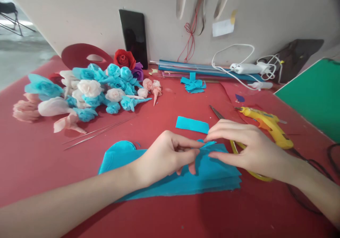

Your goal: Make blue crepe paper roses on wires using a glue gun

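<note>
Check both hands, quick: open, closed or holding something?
Left hand: closed, pinching a small blue piece.
Right hand: open, thumb and fingers apart by that piece; contact can't be told.

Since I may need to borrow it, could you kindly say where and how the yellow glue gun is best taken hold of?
The glue gun is probably best gripped around its handle, coming from the right: it lies on its side, handle slanting toward the near right, metal nozzle pointing left, and the right hand is close on the left.
</note>
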`<action>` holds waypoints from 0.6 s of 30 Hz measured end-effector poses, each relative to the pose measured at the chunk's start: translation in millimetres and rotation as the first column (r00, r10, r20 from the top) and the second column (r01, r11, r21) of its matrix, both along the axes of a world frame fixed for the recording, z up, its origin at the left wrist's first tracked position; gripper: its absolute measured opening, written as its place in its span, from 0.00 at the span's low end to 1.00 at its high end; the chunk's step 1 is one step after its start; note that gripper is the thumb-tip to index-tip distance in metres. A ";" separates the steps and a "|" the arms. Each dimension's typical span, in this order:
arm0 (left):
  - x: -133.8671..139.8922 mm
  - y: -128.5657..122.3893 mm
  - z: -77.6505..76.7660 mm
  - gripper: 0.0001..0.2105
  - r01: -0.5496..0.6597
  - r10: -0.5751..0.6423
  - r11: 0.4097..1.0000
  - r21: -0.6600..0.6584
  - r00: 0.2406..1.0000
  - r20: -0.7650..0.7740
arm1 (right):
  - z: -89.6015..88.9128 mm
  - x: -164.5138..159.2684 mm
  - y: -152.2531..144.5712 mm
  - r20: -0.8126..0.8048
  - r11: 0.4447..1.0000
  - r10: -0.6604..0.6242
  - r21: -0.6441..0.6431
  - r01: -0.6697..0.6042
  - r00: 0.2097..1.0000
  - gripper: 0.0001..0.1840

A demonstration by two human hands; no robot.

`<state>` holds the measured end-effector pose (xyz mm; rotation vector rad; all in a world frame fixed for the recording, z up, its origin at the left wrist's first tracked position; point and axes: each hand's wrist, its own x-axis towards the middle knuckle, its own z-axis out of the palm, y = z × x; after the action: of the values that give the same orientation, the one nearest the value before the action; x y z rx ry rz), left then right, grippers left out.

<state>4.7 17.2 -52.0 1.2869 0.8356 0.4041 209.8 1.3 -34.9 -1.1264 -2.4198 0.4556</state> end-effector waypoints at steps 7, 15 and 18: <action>0.4 0.6 -3.4 0.15 -0.004 0.005 1.000 -0.011 0.997 0.072 | -5.2 0.8 1.2 -0.116 0.998 0.043 0.043 -0.038 0.992 0.03; -4.5 2.2 -6.7 0.16 0.066 -0.063 0.998 -0.022 0.992 0.111 | -6.4 0.8 3.6 -0.210 0.983 0.175 0.091 -0.159 0.962 0.03; -5.4 3.2 -7.9 0.16 0.101 -0.099 0.995 -0.006 0.987 0.127 | -5.7 0.8 3.4 -0.236 0.980 0.196 0.088 -0.180 0.952 0.05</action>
<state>-0.7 20.4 -59.9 1.2722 0.6630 0.3958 210.6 4.7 -40.6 -0.7654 -2.3143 0.5366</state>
